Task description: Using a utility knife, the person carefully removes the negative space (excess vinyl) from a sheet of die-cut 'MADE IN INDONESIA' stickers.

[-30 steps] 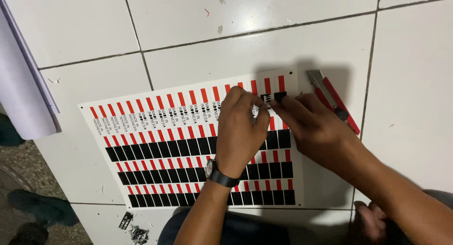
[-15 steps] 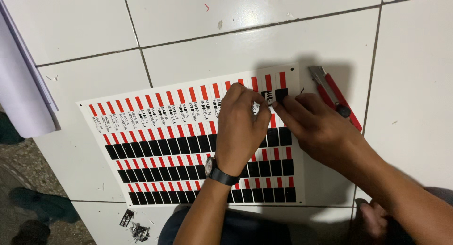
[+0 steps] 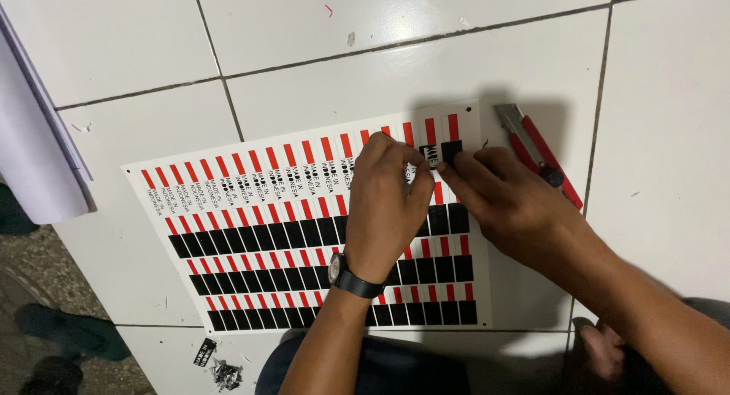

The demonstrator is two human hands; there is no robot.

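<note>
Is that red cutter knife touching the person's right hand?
Apart. The head view shows bare white floor tile between the red cutter knife and the right hand, which rests on the sticker sheet.

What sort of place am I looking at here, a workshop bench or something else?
Probably an informal workspace on a floor, not a bench: white floor tiles with grout lines, a sticker sheet laid flat on them, and a red utility knife beside it.

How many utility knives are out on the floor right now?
1: a red utility knife lies on the tile just beyond the right hand, beside the sticker sheet. Others may lie outside the view.
</note>
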